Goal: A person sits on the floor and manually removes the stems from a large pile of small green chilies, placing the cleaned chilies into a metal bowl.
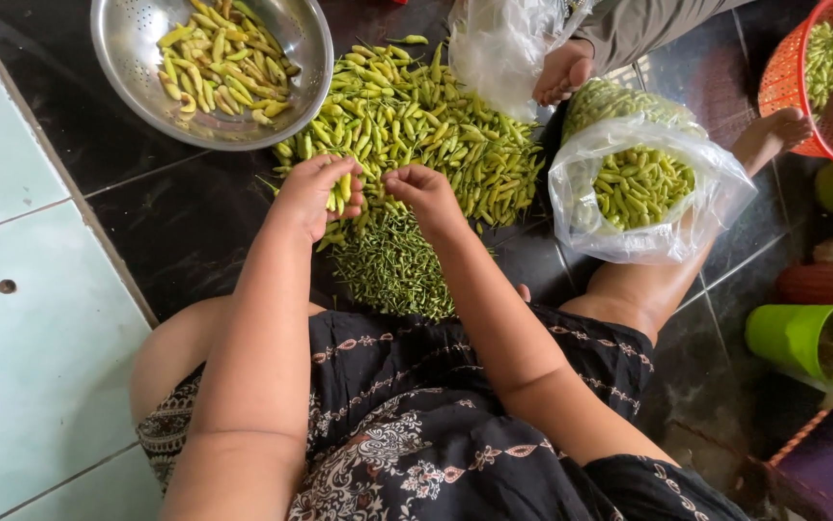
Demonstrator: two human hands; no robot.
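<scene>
The person is sitting on the dark tiled floor (194,222) and working over a heap of green chillies (436,135) spread just in front of the knees. The left hand (315,193) is curling its fingers around a small bunch of chillies (343,189), whose long axes are running roughly away from the body, tips showing past the thumb. The right hand (423,193) is sitting just beside it, fingers pinched together toward the left; whether they are gripping a stem or only closing on air cannot be told. The held bunch is lying to the left of the right fingertips, nearly touching them, so the right hand is the nearer one to its exposed ends. Directly below both hands a darker pile of thin stems (392,270) is lying against the heap. A steel colander (127,87) holding yellower chillies is standing beyond the left hand, and a clear plastic bag (629,241) of chillies is resting by the right leg.
</scene>
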